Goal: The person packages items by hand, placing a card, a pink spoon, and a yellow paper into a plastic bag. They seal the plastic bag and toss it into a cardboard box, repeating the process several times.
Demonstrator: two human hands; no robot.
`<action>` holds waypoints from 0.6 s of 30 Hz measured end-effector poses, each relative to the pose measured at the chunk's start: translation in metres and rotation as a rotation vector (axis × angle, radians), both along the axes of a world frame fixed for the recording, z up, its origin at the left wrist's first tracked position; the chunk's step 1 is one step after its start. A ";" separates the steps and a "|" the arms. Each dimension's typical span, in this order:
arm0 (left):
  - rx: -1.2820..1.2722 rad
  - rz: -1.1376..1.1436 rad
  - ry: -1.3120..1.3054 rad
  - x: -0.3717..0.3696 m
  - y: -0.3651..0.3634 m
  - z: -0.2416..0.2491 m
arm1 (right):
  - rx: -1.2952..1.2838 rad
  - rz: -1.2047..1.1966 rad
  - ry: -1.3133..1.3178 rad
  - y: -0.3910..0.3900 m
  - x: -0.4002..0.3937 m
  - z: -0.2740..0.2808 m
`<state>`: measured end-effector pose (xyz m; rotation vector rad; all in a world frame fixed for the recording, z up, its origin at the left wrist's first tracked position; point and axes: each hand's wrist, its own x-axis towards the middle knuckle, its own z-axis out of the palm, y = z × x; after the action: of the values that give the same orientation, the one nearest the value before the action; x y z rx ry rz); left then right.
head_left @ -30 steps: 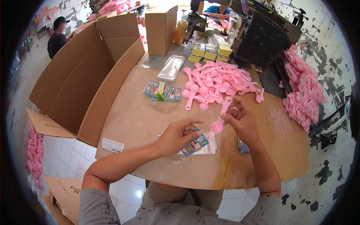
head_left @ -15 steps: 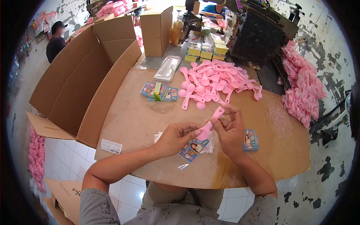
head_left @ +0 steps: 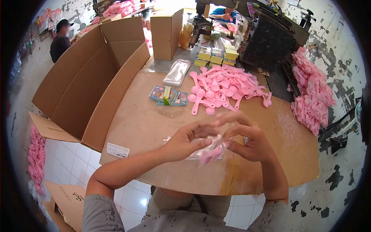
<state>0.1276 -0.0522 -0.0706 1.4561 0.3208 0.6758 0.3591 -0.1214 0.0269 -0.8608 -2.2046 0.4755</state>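
My left hand [head_left: 185, 141] and my right hand [head_left: 247, 139] meet over the near part of the brown table [head_left: 147, 123]. Between them they hold a clear plastic bag [head_left: 205, 149] with a pink spoon [head_left: 210, 154] partly inside it; the spoon is blurred. A printed card seen earlier is hidden by the fingers. Beyond my hands lies a heap of pink spoons [head_left: 228, 85], and a small stack of blue printed cards [head_left: 168, 96] sits to its left.
A large open cardboard box [head_left: 89, 77] stands against the table's left edge. A pile of clear bags [head_left: 177, 72], a smaller carton [head_left: 166, 33], stacked yellow packs [head_left: 216, 54] and a dark machine [head_left: 270, 42] line the back. Bagged pink spoons [head_left: 313, 92] pile at right. Other people work behind.
My right hand brought the pink spoon down from above the table to the bag. Both hands have closed around the bag, and the spoon now sits partly inside it.
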 end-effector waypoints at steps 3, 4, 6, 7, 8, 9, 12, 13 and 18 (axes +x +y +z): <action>0.298 0.054 -0.011 -0.005 -0.003 0.008 | 0.165 -0.187 -0.241 -0.011 -0.007 0.028; 0.383 0.043 0.014 -0.009 -0.004 0.013 | 0.121 -0.224 -0.192 -0.012 -0.006 0.028; 0.482 0.051 0.005 -0.011 -0.010 0.018 | 0.020 -0.291 -0.114 -0.016 -0.008 0.028; 0.532 0.057 0.002 -0.012 -0.013 0.020 | -0.036 -0.321 -0.082 -0.017 -0.013 0.028; 0.531 0.083 -0.009 -0.011 -0.016 0.023 | -0.093 -0.351 -0.048 -0.018 -0.017 0.027; 0.528 0.109 -0.019 -0.008 -0.019 0.025 | -0.089 -0.341 -0.046 -0.017 -0.020 0.026; 0.458 0.155 -0.063 -0.002 -0.020 0.022 | -0.097 -0.325 -0.050 -0.015 -0.023 0.022; 0.425 0.166 -0.079 -0.002 -0.020 0.021 | -0.114 -0.325 -0.057 -0.016 -0.024 0.021; 0.111 0.119 -0.040 -0.005 -0.020 0.022 | -0.092 -0.312 -0.038 -0.012 -0.026 0.014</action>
<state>0.1225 -0.0722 -0.0489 1.5353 0.3453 0.8284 0.3328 -0.1338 0.0412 -1.2475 -2.0445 0.4118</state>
